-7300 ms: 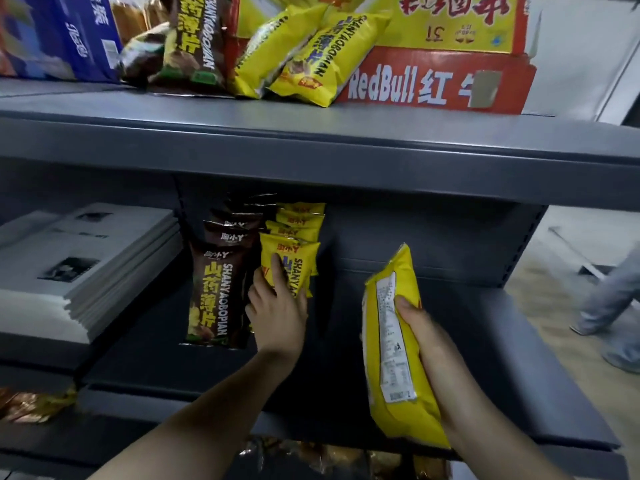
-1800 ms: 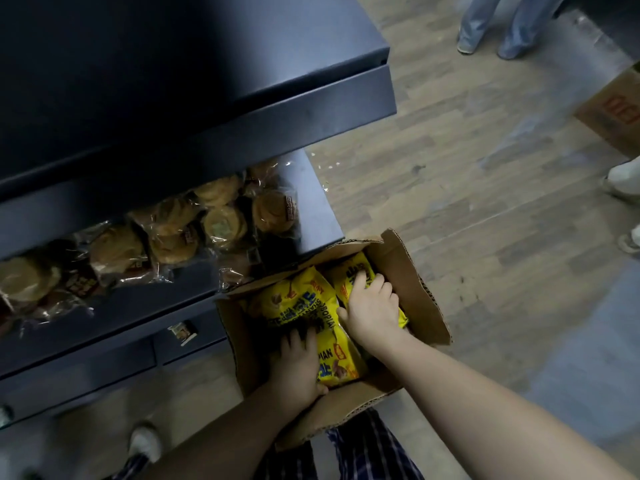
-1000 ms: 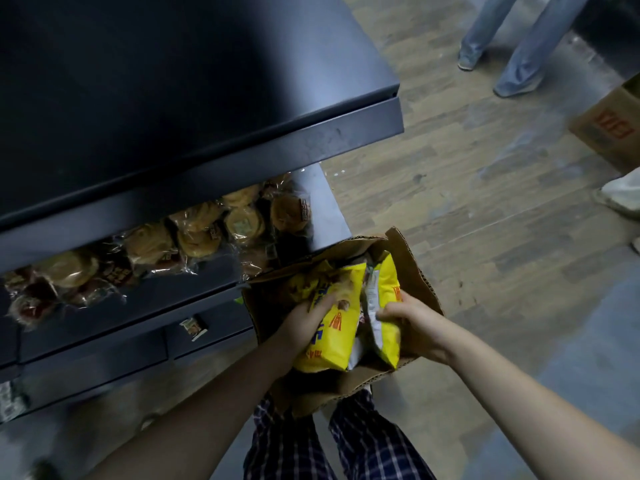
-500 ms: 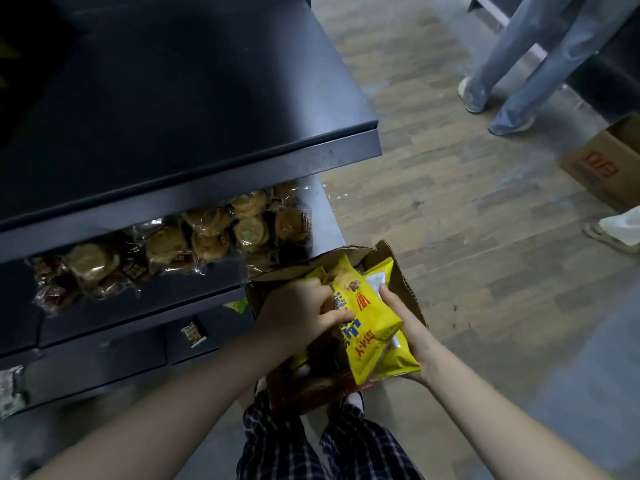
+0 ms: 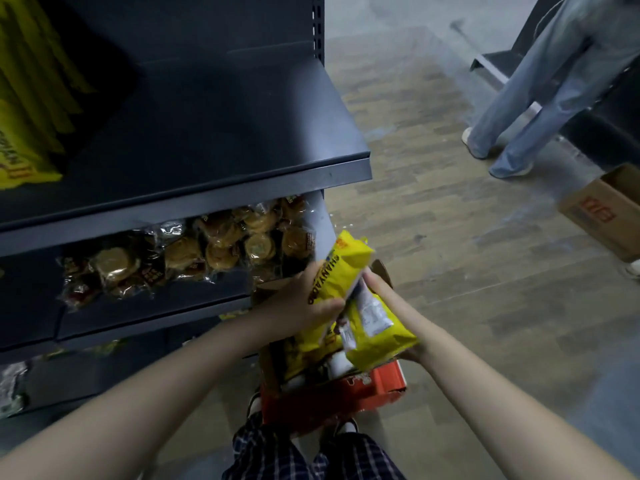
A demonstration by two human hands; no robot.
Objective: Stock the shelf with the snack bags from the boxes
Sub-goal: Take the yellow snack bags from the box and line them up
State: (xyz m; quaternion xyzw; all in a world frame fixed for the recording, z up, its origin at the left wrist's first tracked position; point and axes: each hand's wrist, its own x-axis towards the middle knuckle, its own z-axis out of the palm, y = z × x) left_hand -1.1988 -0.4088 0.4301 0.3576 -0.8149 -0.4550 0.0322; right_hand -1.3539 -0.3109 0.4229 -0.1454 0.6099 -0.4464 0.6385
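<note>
My left hand (image 5: 304,299) grips a yellow snack bag (image 5: 341,268) lifted above the red cardboard box (image 5: 332,400) on the floor. Close beside it, my right hand (image 5: 391,306) holds a second yellow snack bag (image 5: 377,337) from below, its white label side up. More yellow bags (image 5: 304,351) lie inside the box. The dark shelf (image 5: 214,133) is to the upper left, with a row of yellow bags (image 5: 24,109) at its left end.
The lower shelf (image 5: 114,317) carries clear-wrapped round pastries (image 5: 194,254). A person in jeans (image 5: 540,91) stands on the wood floor at the upper right, near a brown carton (image 5: 606,209). My plaid trouser legs (image 5: 311,455) are just below the box.
Both hands have lifted their yellow bags higher out of the box, and the head has tilted up, so the middle shelf with its yellow bags is in sight.
</note>
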